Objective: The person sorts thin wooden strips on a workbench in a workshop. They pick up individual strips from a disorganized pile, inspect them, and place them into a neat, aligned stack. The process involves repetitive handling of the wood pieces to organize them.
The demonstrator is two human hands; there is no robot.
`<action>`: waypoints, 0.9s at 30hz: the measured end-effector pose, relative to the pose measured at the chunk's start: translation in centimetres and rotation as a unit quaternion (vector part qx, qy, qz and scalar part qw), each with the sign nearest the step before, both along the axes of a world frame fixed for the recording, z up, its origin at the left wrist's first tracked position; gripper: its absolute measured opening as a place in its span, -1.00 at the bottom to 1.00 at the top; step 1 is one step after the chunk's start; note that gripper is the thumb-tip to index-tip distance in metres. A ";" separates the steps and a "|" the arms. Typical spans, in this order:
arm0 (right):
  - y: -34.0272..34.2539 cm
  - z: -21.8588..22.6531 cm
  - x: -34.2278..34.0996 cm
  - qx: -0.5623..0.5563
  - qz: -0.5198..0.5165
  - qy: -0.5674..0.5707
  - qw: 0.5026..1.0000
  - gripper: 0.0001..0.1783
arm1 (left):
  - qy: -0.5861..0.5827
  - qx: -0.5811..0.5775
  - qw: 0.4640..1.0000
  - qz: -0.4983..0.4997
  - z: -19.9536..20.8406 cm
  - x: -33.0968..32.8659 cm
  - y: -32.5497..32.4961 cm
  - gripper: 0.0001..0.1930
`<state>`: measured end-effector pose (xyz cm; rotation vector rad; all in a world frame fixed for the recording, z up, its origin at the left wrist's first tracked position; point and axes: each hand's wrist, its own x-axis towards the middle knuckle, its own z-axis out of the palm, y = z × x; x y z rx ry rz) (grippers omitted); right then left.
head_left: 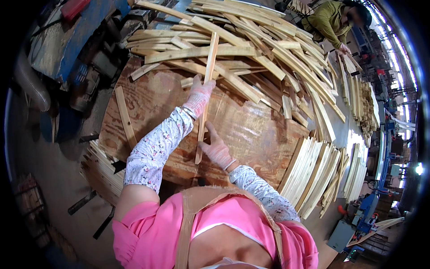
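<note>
My left hand (199,95), in a pale glove with pink on it, is closed around a narrow wooden strip (210,65). The strip stretches lengthwise away from me above a worn wooden tabletop (255,130). Beside the strip's near end is my right hand (218,150), gloved the same way. Its fingers are spread, with the thumb at the strip's edge; whether it touches cannot be made out. Past my left hand lies a large loose heap of wooden strips (197,53), crossing one another at many angles.
A single strip (125,115) lies at the table's left. Strips stand in neat rows (309,172) at the right edge, and another stack (101,172) sits low on the left. Blue machinery (74,49) is at far left. A person (329,22) handles strips at far right.
</note>
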<state>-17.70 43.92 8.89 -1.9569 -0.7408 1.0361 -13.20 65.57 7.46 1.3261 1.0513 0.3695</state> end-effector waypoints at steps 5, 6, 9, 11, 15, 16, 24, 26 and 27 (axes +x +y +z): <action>-2.0 -1.7 0.0 0.153 0.004 0.324 0.934 0.01 | -0.120 -0.224 0.967 0.009 -0.6 -4.6 0.0 -0.74; -2.4 -1.4 -0.4 0.135 -0.002 0.365 0.921 -0.04 | -0.102 -0.212 0.971 -0.038 -0.5 -5.7 0.1 -0.74; -4.6 -1.1 -2.6 0.117 -0.067 0.541 0.830 -0.15 | -0.088 -0.195 0.972 -0.101 -0.9 -8.0 0.2 -0.75; -5.4 -3.2 -2.7 0.124 -0.099 0.628 0.762 -0.26 | -0.110 -0.224 0.964 -0.090 -1.5 -8.7 -0.2 -0.70; -5.8 -4.2 -3.2 0.089 -0.175 0.595 0.780 -0.52 | -0.121 -0.224 0.967 -0.006 -3.0 -9.3 -0.5 -0.77; -5.9 -3.8 -3.3 0.085 -0.162 0.558 0.809 -0.51 | -0.111 -0.206 0.972 0.000 -3.5 -9.7 -0.4 -0.77; -6.0 0.0 -3.6 0.071 -0.176 0.482 0.855 -0.30 | 0.013 -0.084 0.996 0.007 -4.4 -10.3 0.6 -0.66; -6.1 0.5 -3.8 0.036 -0.179 0.466 0.866 -0.28 | 0.044 -0.043 0.998 0.006 -5.2 -10.1 0.8 -0.62; -6.5 0.6 -3.2 0.025 -0.164 0.473 0.866 -0.28 | 0.054 -0.038 0.998 0.006 -4.6 -9.9 0.7 -0.59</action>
